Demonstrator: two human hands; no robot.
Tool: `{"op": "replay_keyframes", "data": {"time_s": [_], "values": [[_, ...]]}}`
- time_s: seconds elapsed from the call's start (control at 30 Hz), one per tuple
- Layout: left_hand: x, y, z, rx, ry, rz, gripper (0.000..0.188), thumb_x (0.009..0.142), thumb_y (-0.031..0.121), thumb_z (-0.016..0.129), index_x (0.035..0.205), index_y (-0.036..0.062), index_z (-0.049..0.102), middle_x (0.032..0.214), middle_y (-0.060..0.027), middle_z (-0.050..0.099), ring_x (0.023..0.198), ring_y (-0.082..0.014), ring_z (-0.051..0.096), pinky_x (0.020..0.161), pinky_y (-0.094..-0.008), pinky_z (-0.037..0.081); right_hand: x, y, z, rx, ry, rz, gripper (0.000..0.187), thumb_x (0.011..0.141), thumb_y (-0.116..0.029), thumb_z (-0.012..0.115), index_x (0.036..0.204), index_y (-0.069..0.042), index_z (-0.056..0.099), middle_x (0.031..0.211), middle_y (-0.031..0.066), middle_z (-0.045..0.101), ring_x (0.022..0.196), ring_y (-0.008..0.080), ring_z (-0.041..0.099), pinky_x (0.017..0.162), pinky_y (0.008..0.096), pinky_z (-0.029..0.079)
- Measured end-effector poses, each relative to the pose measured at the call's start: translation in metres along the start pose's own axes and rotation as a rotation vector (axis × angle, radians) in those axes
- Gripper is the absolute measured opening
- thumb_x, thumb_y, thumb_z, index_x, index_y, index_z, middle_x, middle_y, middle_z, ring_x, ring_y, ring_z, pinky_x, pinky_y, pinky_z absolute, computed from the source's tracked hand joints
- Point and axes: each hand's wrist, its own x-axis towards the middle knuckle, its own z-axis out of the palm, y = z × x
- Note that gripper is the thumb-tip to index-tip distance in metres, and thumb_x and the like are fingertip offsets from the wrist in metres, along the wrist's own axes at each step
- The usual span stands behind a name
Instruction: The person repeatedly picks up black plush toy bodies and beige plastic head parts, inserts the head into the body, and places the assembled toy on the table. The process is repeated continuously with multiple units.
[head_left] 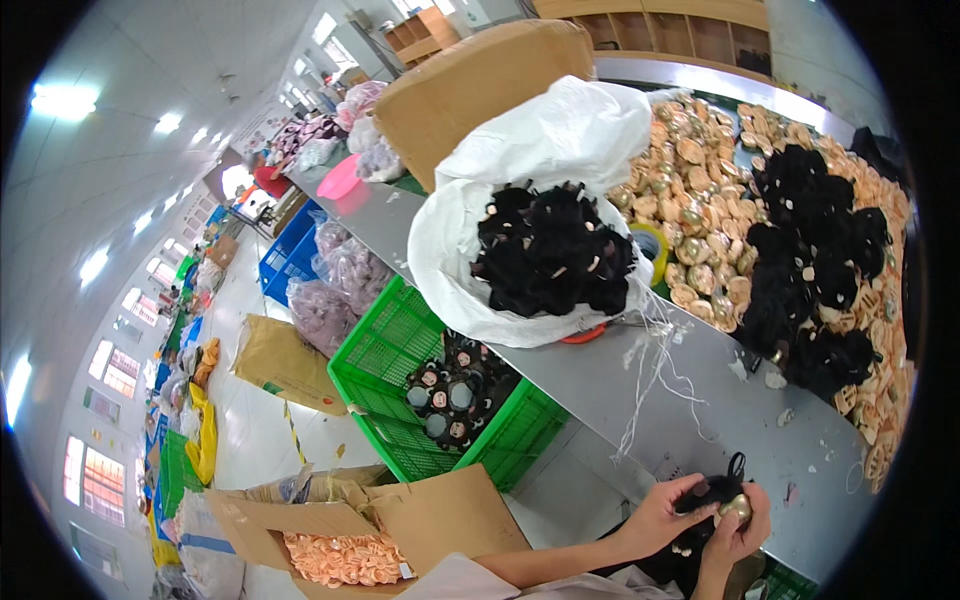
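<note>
Near the lower right, my left hand (662, 515) pinches a small black plush piece (712, 492) with a dark loop at its top. My right hand (745, 535) is closed around a shiny gold rounded part (737, 508), which touches the plush. Whether the part sits inside the plush or only against it, I cannot tell. Both hands are just off the edge of the grey table (640, 385). More black fabric hangs below them, partly hidden by my fingers.
A white sack (450, 240) of black plush pieces (555, 250) stands on the table. Peach and gold plastic parts (700, 200) are heaped beyond, with black plush on top. Left of the table are a green crate (375, 400) holding small plush figures and a carton (430, 510) of peach parts.
</note>
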Motion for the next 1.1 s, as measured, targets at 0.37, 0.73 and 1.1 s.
{"op": "replay_keyframes", "data": {"time_s": [0.37,0.73,1.1], "values": [[-0.003,0.015,0.017,0.169,0.068,0.145,0.018,0.098,0.011,0.066,0.107,-0.0012,0.056,0.09,-0.0014,0.059,0.082,-0.0061,0.051,0.073,-0.0238,0.047,0.019,-0.003,-0.007,-0.196,-0.005,-0.286,0.044,0.095,-0.029,0.063,0.118,0.008,0.065,0.09,0.0188,0.067,0.072,0.031,0.062,0.067,0.0374,0.049],[0.001,0.02,0.017,0.337,0.081,0.096,0.028,0.096,0.02,0.069,0.107,0.0015,0.051,0.088,-0.0035,0.057,0.081,-0.0087,0.049,0.075,-0.0266,0.046,0.017,0.0,-0.003,-0.187,-0.076,-0.175,0.036,0.098,-0.018,0.059,0.121,0.009,0.063,0.089,0.0192,0.065,0.071,0.0234,0.063,0.063,0.0346,0.047],[0.005,0.036,0.006,0.118,-0.26,0.009,0.034,0.093,0.025,0.073,0.108,0.003,0.053,0.091,0.0039,0.05,0.085,-0.006,0.045,0.076,-0.022,0.04,0.017,-0.006,-0.069,0.46,-0.392,0.519,0.047,0.089,-0.006,0.065,0.135,0.0,0.055,0.115,0.0101,0.065,0.104,0.0222,0.065,0.088,0.0346,0.054]]}}
